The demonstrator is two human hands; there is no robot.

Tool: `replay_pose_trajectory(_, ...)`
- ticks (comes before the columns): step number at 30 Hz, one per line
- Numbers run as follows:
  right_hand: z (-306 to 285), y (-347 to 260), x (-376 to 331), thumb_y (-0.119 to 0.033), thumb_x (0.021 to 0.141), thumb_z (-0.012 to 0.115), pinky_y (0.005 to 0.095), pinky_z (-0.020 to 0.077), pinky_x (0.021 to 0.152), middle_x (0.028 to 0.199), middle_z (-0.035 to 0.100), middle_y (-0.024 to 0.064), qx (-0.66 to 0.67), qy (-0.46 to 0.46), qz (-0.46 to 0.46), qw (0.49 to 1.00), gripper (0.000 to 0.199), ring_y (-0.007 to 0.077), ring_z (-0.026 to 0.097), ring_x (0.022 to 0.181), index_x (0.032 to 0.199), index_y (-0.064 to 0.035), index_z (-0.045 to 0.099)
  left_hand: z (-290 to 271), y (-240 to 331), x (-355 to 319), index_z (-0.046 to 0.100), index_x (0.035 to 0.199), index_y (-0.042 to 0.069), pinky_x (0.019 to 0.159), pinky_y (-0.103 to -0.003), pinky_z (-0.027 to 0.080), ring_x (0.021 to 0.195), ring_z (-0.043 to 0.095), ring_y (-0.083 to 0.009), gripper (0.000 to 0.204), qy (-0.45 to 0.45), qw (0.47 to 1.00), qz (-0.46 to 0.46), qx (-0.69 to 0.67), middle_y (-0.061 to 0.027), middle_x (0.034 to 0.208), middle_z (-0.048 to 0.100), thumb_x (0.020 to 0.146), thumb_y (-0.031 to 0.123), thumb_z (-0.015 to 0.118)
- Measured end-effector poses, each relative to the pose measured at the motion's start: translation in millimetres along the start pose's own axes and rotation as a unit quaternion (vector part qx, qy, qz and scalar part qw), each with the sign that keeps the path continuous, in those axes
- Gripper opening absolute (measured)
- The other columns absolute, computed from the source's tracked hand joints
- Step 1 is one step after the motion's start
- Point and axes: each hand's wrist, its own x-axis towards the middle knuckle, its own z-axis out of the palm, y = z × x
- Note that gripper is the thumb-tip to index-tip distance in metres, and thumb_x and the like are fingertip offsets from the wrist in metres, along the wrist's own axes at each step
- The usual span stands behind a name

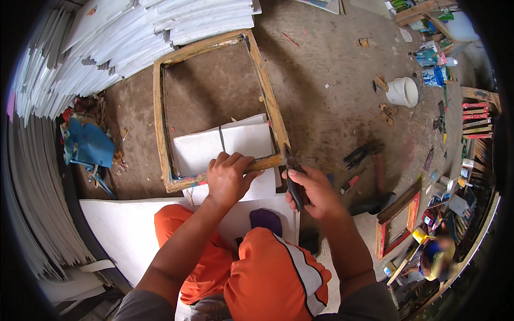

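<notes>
Hands meet at the near right corner of a worn wooden frame (160,101) lying flat on the dirt floor (332,107). The left hand (229,179) is closed over the frame's near rail, fingers curled across the top, pinning it down. The right hand (313,191) is wrapped around the dark handle of a tool (293,184) whose tip sits at the corner joint, just beside the left fingertips; what kind of tool it is I cannot tell.

To work the corner cleanly, it seems best to keep the left hand's weight pressing straight down so the frame does not skate, and to keep those fingers a little back from the tool tip, since the two are very close.

Under and beyond the left hand, white ribbed sheets (243,142) lie inside the frame, and a larger white sheet (120,230) spreads below the left forearm. Past the frame's far side, stacked white boards (123,37) crowd in. Open floor lies beyond the right hand, with dark pliers (357,155) near it and a white bucket (402,92) farther off, so sliding the frame rightward looks freest.
</notes>
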Motion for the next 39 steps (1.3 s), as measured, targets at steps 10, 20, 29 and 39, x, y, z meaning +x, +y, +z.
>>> replay_pose_trajectory(10,-38.6,28.7,2.6,-0.026,0.104,0.058,0.0317,0.0566,0.075,0.101,0.072,0.0132,-0.008,-0.013,-0.049,0.999,0.037,0.0184,0.07,0.09,0.129,0.0004,0.062,-1.1,0.5,-1.2,0.076,0.094,0.013,0.074,-0.038,0.051,0.08,0.064,-0.0234,0.034,0.018,1.0,0.003,-0.016,0.0012,0.083,0.071,0.069,0.032,0.088)
replay_pose_trajectory(20,-43.5,57.1,11.2,-0.023,0.104,0.057,0.0301,0.0549,0.061,0.083,0.065,0.005,0.0,-0.017,-0.053,0.998,0.032,0.012,0.062,0.07,0.127,-0.002,0.065,-4.2,0.4,2.2,0.077,0.095,0.012,0.074,-0.039,0.051,0.079,0.064,-0.0243,0.036,0.001,1.0,-0.001,-0.028,0.0,0.082,0.07,0.069,0.034,0.087)
replay_pose_trajectory(29,-30.2,58.8,14.7,-0.026,0.103,0.06,0.0256,0.048,0.049,0.078,0.067,0.0062,-0.115,-0.026,0.011,0.993,0.023,0.0094,0.057,0.055,0.102,-0.0032,0.066,-1.5,-2.2,1.8,0.077,0.095,0.014,0.075,-0.038,0.051,0.082,0.064,-0.0233,0.034,-0.004,1.0,-0.002,-0.029,0.0011,0.084,0.07,0.071,0.036,0.086)
replay_pose_trajectory(39,-20.8,52.7,29.7,-0.028,0.104,0.057,0.0258,0.0404,0.05,0.077,0.065,0.0046,-0.068,-0.003,0.012,0.998,0.03,0.007,0.046,0.051,0.114,-0.0014,0.068,-2.2,-2.1,2.2,0.077,0.094,0.014,0.074,-0.038,0.051,0.081,0.063,-0.0232,0.034,-0.002,1.0,0.001,-0.031,0.0011,0.082,0.069,0.07,0.035,0.087)
